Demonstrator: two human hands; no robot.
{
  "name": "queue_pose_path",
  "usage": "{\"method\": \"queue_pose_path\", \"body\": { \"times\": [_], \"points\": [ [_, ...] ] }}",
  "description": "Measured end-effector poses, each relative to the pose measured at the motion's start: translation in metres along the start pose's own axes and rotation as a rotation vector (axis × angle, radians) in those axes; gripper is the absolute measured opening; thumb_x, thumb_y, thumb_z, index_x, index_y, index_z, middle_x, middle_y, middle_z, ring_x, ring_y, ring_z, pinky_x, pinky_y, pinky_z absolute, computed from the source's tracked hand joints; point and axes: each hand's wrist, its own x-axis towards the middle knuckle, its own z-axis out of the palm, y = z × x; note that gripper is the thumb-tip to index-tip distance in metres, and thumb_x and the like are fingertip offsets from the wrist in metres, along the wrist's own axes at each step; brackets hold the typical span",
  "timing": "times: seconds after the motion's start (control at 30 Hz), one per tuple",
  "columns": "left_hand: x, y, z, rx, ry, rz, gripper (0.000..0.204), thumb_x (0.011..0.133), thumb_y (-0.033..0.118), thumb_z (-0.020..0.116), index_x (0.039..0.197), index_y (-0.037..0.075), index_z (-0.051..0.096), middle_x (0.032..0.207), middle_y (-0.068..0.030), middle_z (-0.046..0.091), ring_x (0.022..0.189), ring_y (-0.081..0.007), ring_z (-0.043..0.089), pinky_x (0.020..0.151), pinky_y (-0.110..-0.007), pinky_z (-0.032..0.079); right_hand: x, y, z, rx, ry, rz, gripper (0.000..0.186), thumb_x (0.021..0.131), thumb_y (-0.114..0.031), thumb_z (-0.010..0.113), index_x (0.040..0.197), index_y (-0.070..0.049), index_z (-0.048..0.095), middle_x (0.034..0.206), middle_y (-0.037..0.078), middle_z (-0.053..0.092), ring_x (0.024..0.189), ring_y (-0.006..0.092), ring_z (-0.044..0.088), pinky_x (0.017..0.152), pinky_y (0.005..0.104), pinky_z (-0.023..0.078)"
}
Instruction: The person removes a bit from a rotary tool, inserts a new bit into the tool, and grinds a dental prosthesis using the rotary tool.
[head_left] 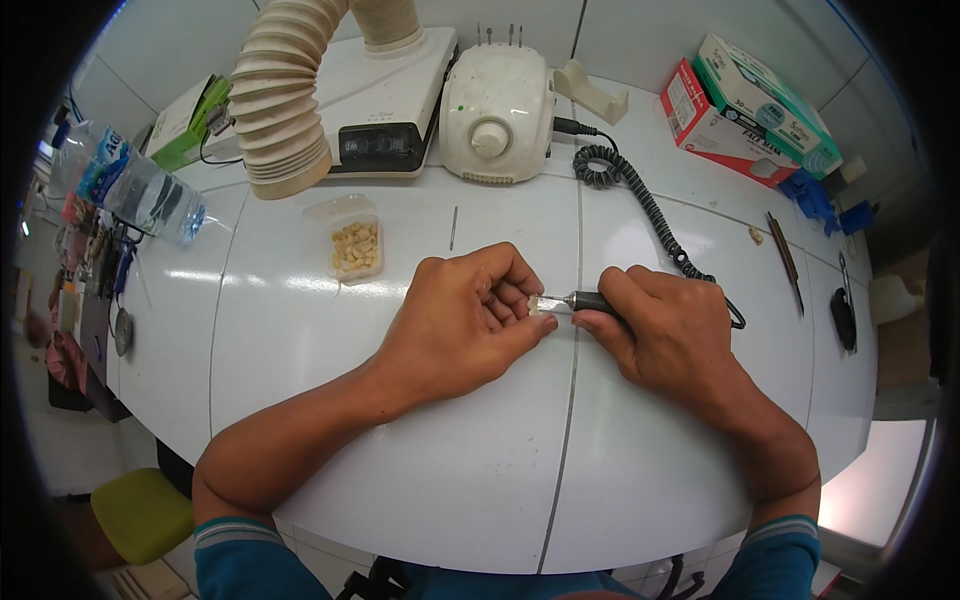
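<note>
My right hand [668, 335] grips the dark body of a rotary handpiece [590, 302], its metal tip pointing left. The tip meets or lies very close to a small whitish, tooth-like piece [537, 304], pinched between the thumb and fingers of my left hand [455, 315]. Fingers partly cover that piece, so its full shape is hidden. A black coiled cord [648, 205] runs from the handpiece to a cream control unit [495, 115] with a round knob. Beyond my left hand, a small clear box [372, 272] holds several yellowish tooth-like pieces [354, 243].
A thin metal rod [454, 228] lies beyond my hands. A ribbed hose [283, 100] hangs over the far left beside a white machine [400, 95]. Stacked cartons [750, 110] stand far right, near slim tools [786, 262]. A plastic bottle [150, 190] is at left.
</note>
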Motion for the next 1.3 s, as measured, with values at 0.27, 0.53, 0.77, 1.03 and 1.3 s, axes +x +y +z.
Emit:
{"method": "queue_pose_path", "body": {
  "times": [0.27, 0.53, 0.77, 1.03, 1.3],
  "points": [
    [0.0007, 0.0033, -0.0002, 0.028, -0.003, -0.013, 0.027, 0.096, 0.013, 0.09, 0.11, -0.003, 0.073, 0.09, -0.0016, 0.071, 0.076, -0.0026, 0.06, 0.067, -0.02, 0.051, 0.0014, -0.0026, -0.0003, -0.032, 0.011, -0.001, 0.038, 0.1, -0.047, 0.082, 0.092, -0.013, 0.068, 0.071, 0.003, 0.061, 0.057, 0.024, 0.065, 0.049, 0.0415, 0.049],
    [0.0008, 0.0049, -0.0003, 0.05, -0.008, -0.024, 0.027, 0.096, 0.014, 0.09, 0.11, -0.003, 0.073, 0.09, -0.0015, 0.071, 0.075, -0.0031, 0.06, 0.067, -0.021, 0.051, 0.0016, -0.0014, -0.0002, -0.043, 0.006, -0.005, 0.038, 0.1, -0.047, 0.083, 0.092, -0.013, 0.068, 0.071, 0.002, 0.061, 0.056, 0.0241, 0.066, 0.048, 0.0415, 0.049],
    [-0.0004, 0.004, 0.0006, 0.056, 0.002, -0.026, 0.027, 0.097, 0.014, 0.09, 0.11, -0.003, 0.073, 0.09, -0.0021, 0.071, 0.077, -0.0039, 0.06, 0.068, -0.021, 0.052, 0.0009, -0.0018, 0.0014, -0.037, 0.023, -0.006, 0.038, 0.1, -0.048, 0.082, 0.093, -0.013, 0.068, 0.071, 0.002, 0.061, 0.057, 0.0235, 0.067, 0.049, 0.0411, 0.049],
    [0.0004, 0.0067, 0.0002, 0.016, -0.011, -0.053, 0.026, 0.097, 0.014, 0.089, 0.11, -0.003, 0.073, 0.089, -0.0013, 0.071, 0.077, -0.003, 0.06, 0.069, -0.021, 0.051, 0.0003, -0.0018, -0.0005, -0.023, 0.008, -0.001, 0.038, 0.102, -0.048, 0.081, 0.094, -0.013, 0.069, 0.07, 0.002, 0.062, 0.058, 0.0224, 0.067, 0.049, 0.0401, 0.049],
    [0.0028, 0.0062, -0.0005, 0.032, -0.009, -0.059, 0.027, 0.097, 0.014, 0.09, 0.109, -0.002, 0.072, 0.088, -0.0014, 0.071, 0.076, -0.0041, 0.06, 0.068, -0.022, 0.051, 0.0031, 0.0, -0.0049, 0.008, -0.047, 0.023, 0.038, 0.101, -0.048, 0.082, 0.094, -0.013, 0.069, 0.071, 0.003, 0.061, 0.057, 0.0222, 0.066, 0.048, 0.0394, 0.049]
  ]
}}
